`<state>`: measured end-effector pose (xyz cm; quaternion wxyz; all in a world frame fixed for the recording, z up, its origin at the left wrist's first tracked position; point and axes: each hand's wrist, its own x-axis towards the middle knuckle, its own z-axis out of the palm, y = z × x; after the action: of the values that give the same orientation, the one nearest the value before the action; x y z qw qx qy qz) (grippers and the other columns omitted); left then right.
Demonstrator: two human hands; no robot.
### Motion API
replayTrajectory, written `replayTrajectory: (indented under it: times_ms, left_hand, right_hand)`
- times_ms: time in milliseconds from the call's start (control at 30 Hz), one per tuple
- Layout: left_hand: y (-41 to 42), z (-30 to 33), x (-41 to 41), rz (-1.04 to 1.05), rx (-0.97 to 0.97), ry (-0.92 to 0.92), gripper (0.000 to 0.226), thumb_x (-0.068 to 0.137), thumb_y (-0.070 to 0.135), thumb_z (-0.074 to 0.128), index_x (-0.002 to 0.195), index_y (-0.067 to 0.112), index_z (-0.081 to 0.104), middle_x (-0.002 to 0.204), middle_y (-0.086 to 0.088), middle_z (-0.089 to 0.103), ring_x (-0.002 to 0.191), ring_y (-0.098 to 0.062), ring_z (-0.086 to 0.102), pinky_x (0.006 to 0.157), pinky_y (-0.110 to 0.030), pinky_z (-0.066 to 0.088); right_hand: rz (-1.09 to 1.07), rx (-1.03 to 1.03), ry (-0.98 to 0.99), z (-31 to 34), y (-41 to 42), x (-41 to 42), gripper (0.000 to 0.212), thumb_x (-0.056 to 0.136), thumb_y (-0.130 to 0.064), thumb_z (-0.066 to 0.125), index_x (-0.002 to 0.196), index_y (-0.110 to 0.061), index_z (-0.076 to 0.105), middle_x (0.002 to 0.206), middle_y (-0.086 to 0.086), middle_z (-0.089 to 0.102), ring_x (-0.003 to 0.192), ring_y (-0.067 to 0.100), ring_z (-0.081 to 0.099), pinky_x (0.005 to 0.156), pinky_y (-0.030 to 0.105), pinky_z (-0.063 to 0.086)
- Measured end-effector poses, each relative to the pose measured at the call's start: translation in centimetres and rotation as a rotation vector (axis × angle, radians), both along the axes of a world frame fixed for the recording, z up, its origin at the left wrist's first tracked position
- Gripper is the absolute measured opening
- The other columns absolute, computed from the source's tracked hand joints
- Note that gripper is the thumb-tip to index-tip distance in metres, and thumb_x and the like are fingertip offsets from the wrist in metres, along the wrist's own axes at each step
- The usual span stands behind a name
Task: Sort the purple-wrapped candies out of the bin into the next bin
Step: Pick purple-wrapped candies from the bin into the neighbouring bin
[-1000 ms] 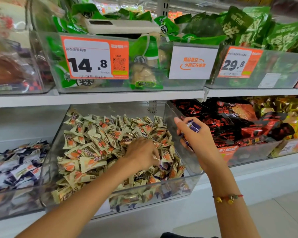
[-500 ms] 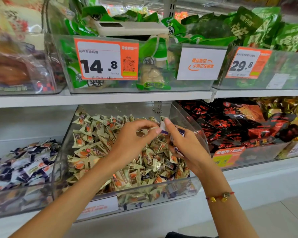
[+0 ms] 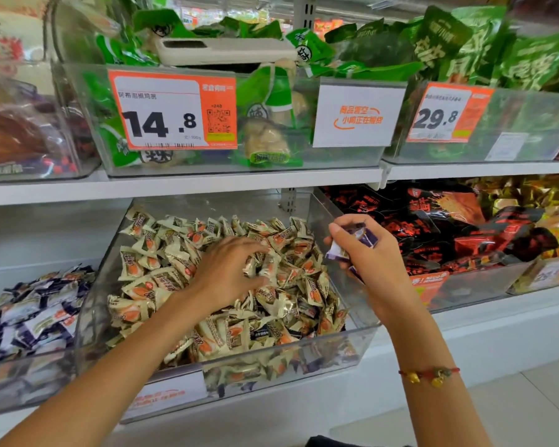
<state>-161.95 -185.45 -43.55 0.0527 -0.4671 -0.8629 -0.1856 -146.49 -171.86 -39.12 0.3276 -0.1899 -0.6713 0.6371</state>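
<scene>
Purple-wrapped candies (image 3: 352, 241) are bunched in the right hand (image 3: 373, 262), whose fingers are curled tight around several of them just beside the right wall of the clear middle bin (image 3: 352, 337). The left hand (image 3: 231, 272) rests on the pile inside that bin, fingers spread and bent down onto the beige-and-orange wrapped candies (image 3: 162, 279); whether it pinches one cannot be told.

Progress, as judged: sorting is under way, not complete. A few dark purple wrappers (image 3: 299, 358) show low against the front wall of the middle bin, so more picking is left, and the held candies have not yet been delivered.

Containers:
- Middle bin: mostly beige-and-orange candies, heaped.
- Left bin (image 3: 29, 379): purple-and-white wrapped candies (image 3: 29, 314), the likely destination.
- Right bin (image 3: 484, 285): black-and-red snack packets (image 3: 433, 227).
- Upper shelf bin (image 3: 239, 162): green packets, with a 14.8 price label (image 3: 171, 111).
</scene>
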Motion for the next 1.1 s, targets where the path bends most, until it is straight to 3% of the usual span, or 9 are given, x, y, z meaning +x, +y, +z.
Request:
replayTrajectory:
  times_ms: [100, 200, 333, 433, 667, 767, 900, 1000, 1100]
  left_hand:
    - [-0.2, 0.5, 0.2, -0.116, -0.002, -0.008, 0.040, 0.082, 0.042, 0.068, 0.120, 0.038, 0.057, 0.134, 0.017, 0.049, 0.127, -0.006, 0.039, 0.114, -0.036, 0.023]
    - [-1.2, 1.1, 0.8, -0.367, -0.252, -0.149, 0.020, 0.084, 0.044, 0.067, 0.104, 0.041, 0.066, 0.122, 0.023, 0.051, 0.119, 0.001, 0.039, 0.110, -0.035, 0.029]
    - [-0.5, 0.9, 0.6, -0.395, -0.537, -0.082, 0.039, 0.083, 0.032, 0.069, 0.120, 0.041, 0.062, 0.137, 0.017, 0.039, 0.121, -0.007, 0.032, 0.106, -0.034, 0.029]
    - [0.7, 0.1, 0.5, -0.386, -0.575, 0.024, 0.042, 0.078, 0.035, 0.074, 0.118, 0.042, 0.062, 0.131, 0.013, 0.040, 0.102, -0.005, 0.025, 0.091, -0.029, 0.026]
    - [0.2, -0.8, 0.1, -0.320, -0.289, 0.001, 0.025, 0.082, 0.048, 0.066, 0.104, 0.038, 0.069, 0.124, 0.018, 0.051, 0.103, -0.005, 0.034, 0.082, -0.027, 0.033]
    - [0.1, -0.8, 0.3, -0.296, -0.248, 0.003, 0.027, 0.085, 0.048, 0.062, 0.108, 0.035, 0.067, 0.128, 0.018, 0.051, 0.110, -0.006, 0.038, 0.087, -0.028, 0.034]
    - [-0.6, -0.4, 0.0, -0.208, -0.138, 0.032, 0.029, 0.084, 0.051, 0.062, 0.108, 0.036, 0.066, 0.130, 0.017, 0.052, 0.119, -0.006, 0.042, 0.099, -0.030, 0.033]
    - [-1.4, 0.1, -0.9, -0.001, -0.010, 0.135, 0.041, 0.082, 0.061, 0.045, 0.104, 0.035, 0.068, 0.111, 0.011, 0.064, 0.104, -0.011, 0.057, 0.091, -0.026, 0.040]
    - [-1.3, 1.3, -2.1, 0.178, 0.094, 0.159, 0.023, 0.090, 0.044, 0.055, 0.102, 0.031, 0.070, 0.103, 0.004, 0.069, 0.080, -0.014, 0.064, 0.073, -0.022, 0.040]
  right_hand:
    - [-0.026, 0.031, -0.017, -0.4, 0.6, 0.0, 0.008, 0.094, -0.019, 0.061, 0.086, -0.020, 0.061, 0.098, 0.023, 0.062, 0.075, 0.018, 0.053, 0.051, 0.012, 0.042]
    - [-0.001, 0.059, -0.040, -0.7, 0.8, -0.3, 0.006, 0.093, -0.020, 0.063, 0.087, -0.019, 0.062, 0.105, 0.026, 0.061, 0.082, 0.023, 0.055, 0.058, 0.018, 0.041]
    - [0.022, 0.075, -0.033, -0.9, 0.4, -0.7, 0.005, 0.092, -0.020, 0.064, 0.089, -0.016, 0.063, 0.105, 0.029, 0.060, 0.079, 0.023, 0.056, 0.054, 0.015, 0.042]
    - [0.030, 0.073, -0.034, -1.0, 0.1, -0.8, 0.006, 0.092, -0.021, 0.063, 0.091, -0.015, 0.063, 0.103, 0.030, 0.059, 0.073, 0.019, 0.056, 0.055, 0.020, 0.043]
    - [0.034, 0.073, -0.050, -1.3, 0.5, -0.8, 0.006, 0.090, -0.020, 0.066, 0.086, -0.015, 0.065, 0.100, 0.030, 0.061, 0.076, 0.030, 0.057, 0.054, 0.020, 0.044]
    - [0.017, 0.120, -0.076, -1.8, 0.9, -1.0, 0.007, 0.088, -0.024, 0.069, 0.084, -0.018, 0.066, 0.099, 0.030, 0.061, 0.088, 0.046, 0.057, 0.065, 0.033, 0.044]
    - [0.066, 0.204, -0.144, -2.2, 0.9, -1.3, 0.006, 0.087, -0.020, 0.070, 0.089, -0.015, 0.067, 0.092, 0.016, 0.067, 0.090, 0.036, 0.062, 0.079, 0.043, 0.053]
    - [0.042, 0.305, -0.181, -2.4, 0.6, -1.7, 0.008, 0.084, -0.021, 0.073, 0.088, -0.017, 0.067, 0.089, 0.007, 0.069, 0.091, 0.024, 0.064, 0.090, 0.042, 0.050]
    - [-0.004, 0.313, -0.160, -2.5, 0.3, -2.0, 0.008, 0.085, -0.024, 0.072, 0.086, -0.021, 0.065, 0.085, 0.006, 0.070, 0.088, 0.025, 0.065, 0.085, 0.043, 0.052]
